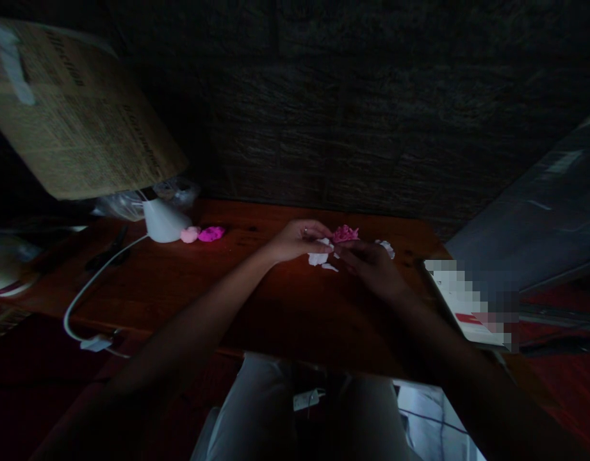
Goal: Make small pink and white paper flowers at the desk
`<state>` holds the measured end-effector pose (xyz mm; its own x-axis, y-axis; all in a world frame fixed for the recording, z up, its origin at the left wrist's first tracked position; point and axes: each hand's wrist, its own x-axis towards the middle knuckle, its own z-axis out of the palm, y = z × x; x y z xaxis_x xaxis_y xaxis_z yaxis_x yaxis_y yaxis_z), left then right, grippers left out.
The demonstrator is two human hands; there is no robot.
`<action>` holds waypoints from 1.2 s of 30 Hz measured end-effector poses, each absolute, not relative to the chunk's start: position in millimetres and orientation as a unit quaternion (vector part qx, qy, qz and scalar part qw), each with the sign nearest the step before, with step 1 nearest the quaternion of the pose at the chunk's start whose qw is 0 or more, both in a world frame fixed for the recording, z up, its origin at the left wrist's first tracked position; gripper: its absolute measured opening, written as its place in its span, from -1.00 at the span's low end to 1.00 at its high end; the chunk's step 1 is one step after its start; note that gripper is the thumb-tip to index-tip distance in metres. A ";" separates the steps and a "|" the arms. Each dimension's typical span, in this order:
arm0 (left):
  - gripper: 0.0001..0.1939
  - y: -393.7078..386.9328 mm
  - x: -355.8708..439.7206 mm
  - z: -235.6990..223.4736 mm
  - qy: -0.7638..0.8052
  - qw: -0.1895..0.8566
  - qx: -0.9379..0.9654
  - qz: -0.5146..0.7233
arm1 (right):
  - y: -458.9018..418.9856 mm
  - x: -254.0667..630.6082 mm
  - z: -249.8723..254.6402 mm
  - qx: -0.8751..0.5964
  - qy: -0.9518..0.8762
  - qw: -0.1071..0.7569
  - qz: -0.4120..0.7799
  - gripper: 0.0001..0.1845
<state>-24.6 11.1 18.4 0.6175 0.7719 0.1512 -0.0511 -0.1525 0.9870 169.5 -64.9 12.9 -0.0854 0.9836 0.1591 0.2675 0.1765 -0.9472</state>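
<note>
Above the wooden table, my left hand, with a ring on one finger, is closed in a pinch on a thin white petal-like piece. My right hand meets it from the other side, its fingertips pinched at the edge of the same piece. Crumpled white pieces lie just below the fingers, beside a small white sliver. Right behind the hands sits a pink ruffled flower-like cluster. Another white ruffled piece shows past my right hand, partly covered by it.
At the left stands a lamp with a newsprint shade and white base; its cord runs off the front edge. A pale pink lump and a magenta lump lie beside it. Dark scissors rest further left.
</note>
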 end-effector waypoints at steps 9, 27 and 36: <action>-0.67 8.9 -19.8 10.8 0.212 0.538 0.726 0.373 | -65.0 174.4 9.1 -0.484 -0.687 0.457 0.293 -0.75; -0.77 17.2 -31.1 20.4 0.265 0.520 0.687 0.434 | -69.2 166.4 25.9 -0.531 -0.475 0.517 0.475 -0.68; -0.80 30.4 -40.2 2.0 0.310 0.248 0.872 0.287 | -67.1 164.7 23.3 -0.518 -0.443 0.510 0.524 -0.69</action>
